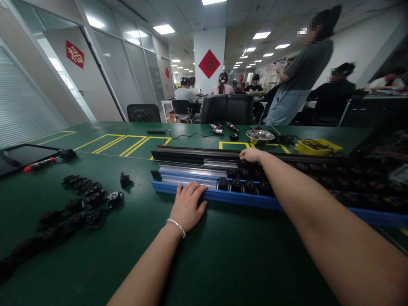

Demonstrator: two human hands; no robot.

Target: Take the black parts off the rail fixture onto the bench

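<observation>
My left hand lies with fingers spread over the near edge of a long blue metal rail, touching it. Black round-faced socket modules sit in a row inside this rail, to the right of my left fingers. Behind it, a second rail with a silver inside also holds black modules toward its right. My right hand reaches to the black rails at the back, its fingers pinched on a dark piece that looks like a black socket module, mostly hidden below the fingers.
Loose black modules lie in rows on the green table at left, one module apart. A red-handled tool is farther left. A metal bowl, yellow bin and electric screwdrivers stand behind. A person stands beyond.
</observation>
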